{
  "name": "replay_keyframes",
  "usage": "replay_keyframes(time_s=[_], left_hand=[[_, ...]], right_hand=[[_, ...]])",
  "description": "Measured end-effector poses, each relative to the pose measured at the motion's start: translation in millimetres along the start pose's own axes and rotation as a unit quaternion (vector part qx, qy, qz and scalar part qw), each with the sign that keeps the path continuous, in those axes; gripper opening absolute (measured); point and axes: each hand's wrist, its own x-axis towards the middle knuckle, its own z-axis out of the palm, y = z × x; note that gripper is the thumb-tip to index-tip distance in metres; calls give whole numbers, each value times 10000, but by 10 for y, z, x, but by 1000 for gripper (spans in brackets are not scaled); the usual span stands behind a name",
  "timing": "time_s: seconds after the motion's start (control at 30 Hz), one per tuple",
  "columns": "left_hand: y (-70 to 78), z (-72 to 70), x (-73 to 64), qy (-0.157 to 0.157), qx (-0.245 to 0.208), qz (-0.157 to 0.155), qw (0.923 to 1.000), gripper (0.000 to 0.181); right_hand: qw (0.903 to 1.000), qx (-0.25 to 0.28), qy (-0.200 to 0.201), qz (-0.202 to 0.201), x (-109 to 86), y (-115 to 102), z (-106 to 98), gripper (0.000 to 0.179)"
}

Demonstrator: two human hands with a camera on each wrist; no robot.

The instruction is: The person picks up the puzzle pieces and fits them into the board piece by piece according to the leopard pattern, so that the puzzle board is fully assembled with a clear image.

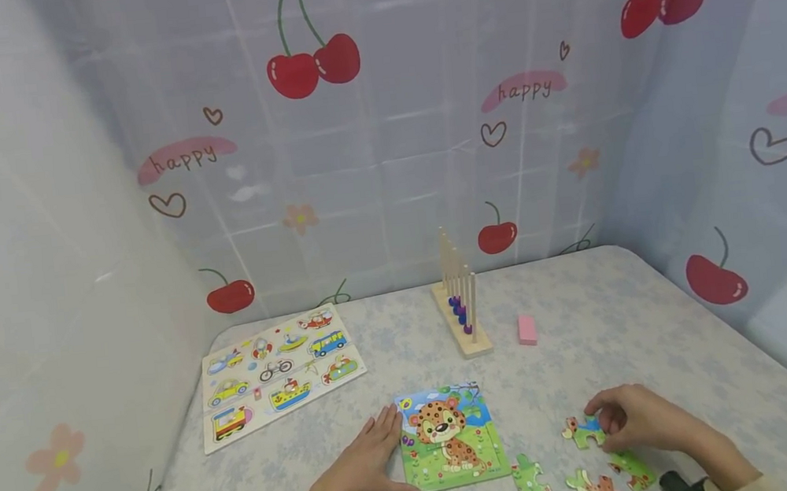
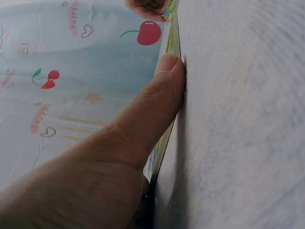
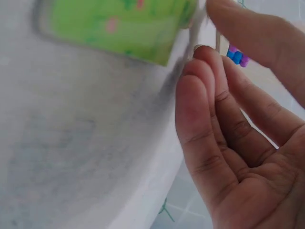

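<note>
A square leopard jigsaw board [image 1: 487,450] lies in front of me in the head view. My left hand [image 1: 368,465] rests beside it, fingers along its left edge and thumb at the near left corner. The left wrist view shows that thumb [image 2: 164,88] against the board's thin edge. To the right, my right hand [image 1: 641,419] pinches a blue and green jigsaw piece [image 1: 584,433] between thumb and curled fingers. Close by are a green piece [image 1: 634,473], a spotted piece [image 1: 593,489] and another green piece [image 1: 529,476]. In the right wrist view, a blurred green piece [image 3: 114,33] appears near my fingertips.
A wooden vehicle puzzle board [image 1: 258,393] lies at the far left. Behind the jigsaw stands a wooden peg rack [image 1: 477,346] with blue and purple beads, and a pink block [image 1: 526,330] beside it. Cherry-patterned curtains [image 1: 385,159] enclose the table.
</note>
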Motion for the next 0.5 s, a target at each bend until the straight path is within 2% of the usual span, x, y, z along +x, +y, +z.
replay_keyframes(time_s=[0.13,0.3,0.5], left_hand=[[6,-1,-1,33,82,22,10000,121],[12,-11,-4,54,123,14,9999,121],[19,-6,-4,49,133,-21,9999,121]], right_hand=[[9998,-141,135,-101,25,-65,1,42],[9993,5,168,-333,83,-206,47,42],[9973,-65,285,-671,247,-456,167,41]])
